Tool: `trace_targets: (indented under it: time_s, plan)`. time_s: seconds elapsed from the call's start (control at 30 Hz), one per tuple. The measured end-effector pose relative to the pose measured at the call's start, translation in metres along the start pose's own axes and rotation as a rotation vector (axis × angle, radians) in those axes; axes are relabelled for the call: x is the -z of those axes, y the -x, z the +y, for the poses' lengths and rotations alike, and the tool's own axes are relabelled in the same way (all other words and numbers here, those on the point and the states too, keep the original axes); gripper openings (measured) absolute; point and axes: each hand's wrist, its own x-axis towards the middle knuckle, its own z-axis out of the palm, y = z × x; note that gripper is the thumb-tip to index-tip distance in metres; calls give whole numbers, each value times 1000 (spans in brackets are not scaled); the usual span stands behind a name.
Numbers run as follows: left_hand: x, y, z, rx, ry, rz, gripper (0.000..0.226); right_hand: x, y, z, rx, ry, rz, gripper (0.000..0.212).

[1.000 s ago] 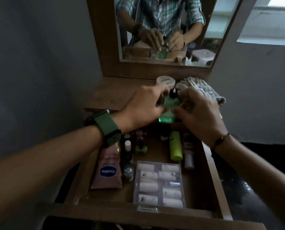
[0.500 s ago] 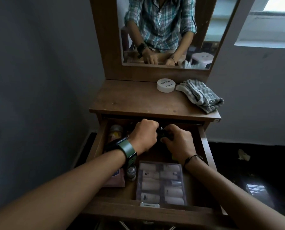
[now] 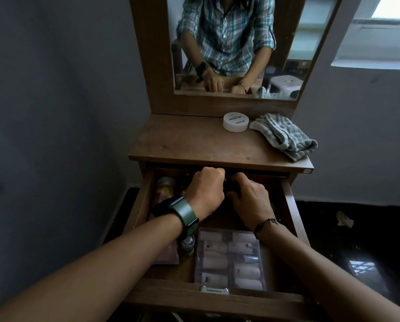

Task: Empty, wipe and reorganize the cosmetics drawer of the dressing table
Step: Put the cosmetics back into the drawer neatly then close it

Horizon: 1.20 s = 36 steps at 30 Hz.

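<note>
Both hands reached deep into the drawer point(image 3: 289, 205), left hand point(image 3: 206, 191) and right hand point(image 3: 247, 198) curled together over something dark; what they held was hidden. Cosmetics lay behind the knuckles. Best to lift bottles upright, clearing the tabletop lip above.

Setting: a home, likely a bedroom corner. Evidence — wooden dressing table point(image 3: 194, 145) with framed mirror point(image 3: 240, 43) against a plain grey wall point(image 3: 54, 89); white jar point(image 3: 235, 122) and folded checked cloth point(image 3: 285, 135) on the worktop; open drawer point(image 3: 217, 296) holding small bottles and a clear case of tubes point(image 3: 229, 259). Window point(image 3: 389, 8) upper right — dark glossy floor point(image 3: 357, 228) below; plastic stool reflected in the mirror.
</note>
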Motion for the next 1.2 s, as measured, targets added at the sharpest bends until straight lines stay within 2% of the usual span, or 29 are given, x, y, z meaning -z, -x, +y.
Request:
trace_targets:
  time_s: [0.23, 0.43, 0.57, 0.67, 0.77, 0.8, 0.9, 1.03, 1.2]
  plan:
    - [10, 1, 1, 9, 15, 70, 26, 7, 7, 1, 55, -61, 116, 28]
    - [34, -11, 4, -55, 119, 174, 26, 41, -5, -3, 211, -139, 428, 9]
    - [54, -41, 9, -47, 151, 188, 25, 70, -41, -13, 224, -126, 495, 10]
    - [63, -73, 12, 36, 177, 135, 26, 85, -79, -20, 109, -44, 346, 20]
    - [65, -99, 13, 136, 213, 73, 31, 91, -120, -21, -15, 116, 125, 8]
    - [65, -107, 13, 154, 209, 65, 32, 91, -131, -21, -25, 175, 63, 9]
    - [60, -121, 14, 199, 219, 40, 32, 85, -151, -21, -38, 279, -94, 41]
    - [53, -132, 13, 232, 252, 72, 31, 74, -159, -16, -5, 275, -109, 62]
    - [44, -138, 14, 246, 289, 132, 31, 63, -162, -11, 19, 277, -83, 64]
